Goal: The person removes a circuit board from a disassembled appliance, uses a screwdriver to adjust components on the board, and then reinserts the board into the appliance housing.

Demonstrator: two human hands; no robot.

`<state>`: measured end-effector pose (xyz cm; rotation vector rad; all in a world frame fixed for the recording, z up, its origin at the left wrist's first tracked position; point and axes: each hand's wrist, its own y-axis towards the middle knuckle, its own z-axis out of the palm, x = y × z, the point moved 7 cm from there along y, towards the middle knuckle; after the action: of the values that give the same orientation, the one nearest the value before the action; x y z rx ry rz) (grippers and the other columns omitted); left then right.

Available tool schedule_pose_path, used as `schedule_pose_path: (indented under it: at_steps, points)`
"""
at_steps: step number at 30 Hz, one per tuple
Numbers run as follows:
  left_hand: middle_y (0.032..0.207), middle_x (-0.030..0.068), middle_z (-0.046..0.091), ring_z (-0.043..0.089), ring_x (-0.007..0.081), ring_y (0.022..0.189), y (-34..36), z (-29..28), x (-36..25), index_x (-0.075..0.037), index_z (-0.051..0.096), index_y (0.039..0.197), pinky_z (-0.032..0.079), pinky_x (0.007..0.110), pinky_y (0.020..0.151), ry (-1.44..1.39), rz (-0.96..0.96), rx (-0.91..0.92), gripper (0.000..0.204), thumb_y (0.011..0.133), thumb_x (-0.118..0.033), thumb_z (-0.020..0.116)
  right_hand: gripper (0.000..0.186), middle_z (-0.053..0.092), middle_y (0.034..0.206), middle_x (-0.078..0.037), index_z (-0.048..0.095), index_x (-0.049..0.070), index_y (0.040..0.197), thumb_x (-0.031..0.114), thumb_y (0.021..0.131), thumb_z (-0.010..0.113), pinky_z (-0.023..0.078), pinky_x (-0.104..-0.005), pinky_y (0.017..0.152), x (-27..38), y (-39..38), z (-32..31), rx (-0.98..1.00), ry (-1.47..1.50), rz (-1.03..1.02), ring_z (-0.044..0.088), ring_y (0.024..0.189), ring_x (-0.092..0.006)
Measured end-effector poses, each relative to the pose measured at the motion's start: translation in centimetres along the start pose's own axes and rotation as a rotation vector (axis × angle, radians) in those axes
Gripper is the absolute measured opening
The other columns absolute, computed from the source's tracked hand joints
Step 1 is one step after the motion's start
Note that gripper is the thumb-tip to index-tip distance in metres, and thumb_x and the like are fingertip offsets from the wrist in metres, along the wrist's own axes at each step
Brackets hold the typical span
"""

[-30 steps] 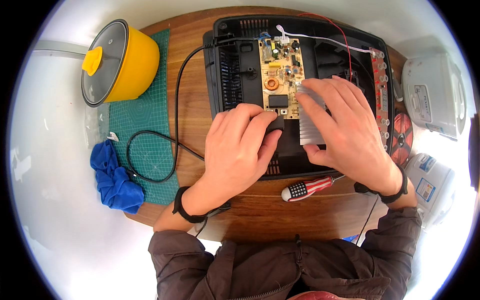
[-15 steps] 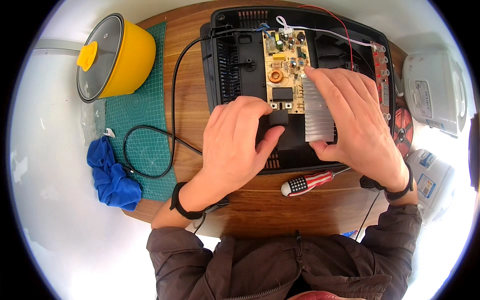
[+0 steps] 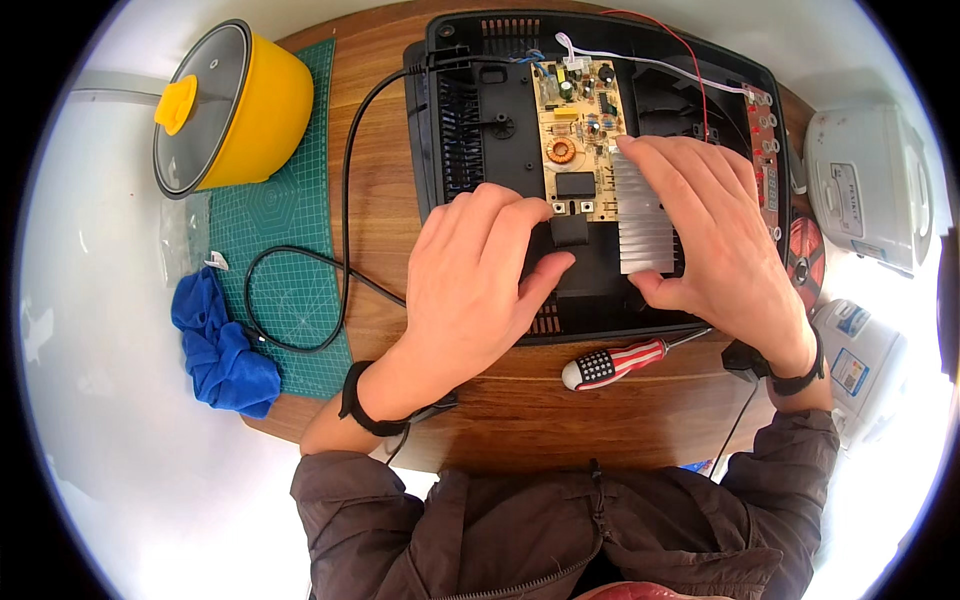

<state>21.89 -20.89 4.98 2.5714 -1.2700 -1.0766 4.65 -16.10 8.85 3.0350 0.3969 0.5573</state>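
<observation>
A tan circuit board (image 3: 582, 130) with a copper coil, a black block (image 3: 575, 186) and other parts lies in the open black plastic housing (image 3: 505, 155). Along its right side runs a silver finned heat sink (image 3: 645, 220). My right hand (image 3: 715, 225) grips the heat sink lengthwise, index finger at the far end, thumb at the near end. My left hand (image 3: 475, 275) is at the board's near left corner, its index fingertip against or just beside the edge. Its thumb stays apart, below a black square part (image 3: 570, 231) that sticks out from the board.
A striped-handle screwdriver (image 3: 615, 365) lies before the housing. Left are a green cutting mat (image 3: 300, 230), a blue cloth (image 3: 222, 345), a yellow pot (image 3: 265, 110) and a looped black cord (image 3: 347, 190). A red wire (image 3: 690, 55) and white cable (image 3: 640, 62) cross to a display board (image 3: 763, 150).
The circuit board and heat sink have shifted slightly right and away from me, with my right hand on the heat sink. My left fingers no longer close round the black square part.
</observation>
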Motion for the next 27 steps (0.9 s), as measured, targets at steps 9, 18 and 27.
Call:
schedule_pose_path:
  at_steps: [9, 18, 27]
  points:
    - [0.090, 0.0062, 0.062, 0.062, 0.0267, 0.082, -0.02, 0.15, 0.05, -0.006, 0.063, 0.113, 0.045, 0.039, 0.071, -0.020, -0.013, 0.022, 0.049, 0.071, -0.010, 0.090, 0.098, 0.058, 0.136, -0.014, 0.051, 0.006, 0.147, 0.006, 0.056, 0.086, 0.040, -0.0468, 0.109, -0.19, -0.04, 0.17, -0.029, 0.074, -0.004, 0.054, 0.127, -0.0361]
    - [0.087, 0.0057, 0.062, 0.062, 0.0262, 0.081, -0.23, 0.35, 0.20, -0.007, 0.060, 0.118, 0.045, 0.039, 0.072, -0.008, -0.007, 0.024, 0.055, 0.072, -0.014, 0.090, 0.097, 0.057, 0.141, -0.015, 0.052, 0.006, 0.146, 0.006, 0.054, 0.083, 0.039, -0.0469, 0.112, -0.07, -0.18, 0.30, -0.008, 0.099, 0.014, 0.052, 0.132, -0.0367]
    - [0.094, 0.0091, 0.063, 0.062, 0.0288, 0.084, -0.11, 0.37, 0.25, -0.004, 0.058, 0.122, 0.045, 0.041, 0.076, 0.001, -0.010, 0.078, 0.055, 0.085, -0.037, 0.083, 0.094, 0.057, 0.136, -0.014, 0.054, 0.007, 0.143, 0.006, 0.054, 0.086, 0.041, -0.0471, 0.107, 0.10, -0.42, 0.28, -0.019, 0.101, -0.028, 0.054, 0.126, -0.0363]
